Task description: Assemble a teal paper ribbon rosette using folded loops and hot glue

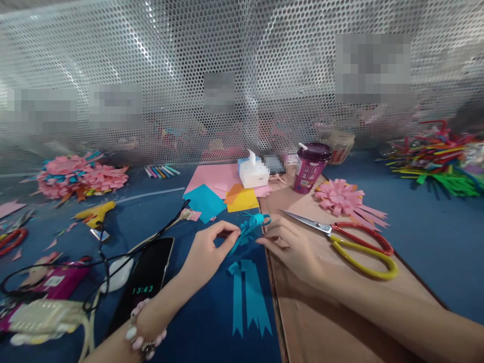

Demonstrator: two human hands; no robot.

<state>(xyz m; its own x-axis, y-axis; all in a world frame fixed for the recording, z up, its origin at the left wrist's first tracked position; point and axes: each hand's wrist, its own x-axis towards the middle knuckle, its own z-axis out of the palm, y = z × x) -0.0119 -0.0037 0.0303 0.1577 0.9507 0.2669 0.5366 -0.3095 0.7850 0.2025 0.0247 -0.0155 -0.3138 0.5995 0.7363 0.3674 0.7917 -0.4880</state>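
Note:
My left hand point(212, 247), with a beaded bracelet at the wrist, pinches a small blue paper flower point(250, 227) made of curled strips between thumb and forefinger. From the other side my right hand point(289, 244) grips the flower's edge with bent fingers, beside a curled loop. Part of the flower is hidden by the fingers. Just below it on the blue table lie blue paper ribbon tails point(253, 297) with notched ends. Right of my right hand rest large scissors point(340, 237), blades apart, with one red and one yellow handle.
Behind the hands are blue point(206, 202) and yellow paper sheets point(244, 200), a tissue pack point(253, 171) and a purple cup point(310, 169). A pink paper flower point(342, 196) lies near the scissors. At left are a phone point(145, 277), cables and a yellow glue gun point(96, 214).

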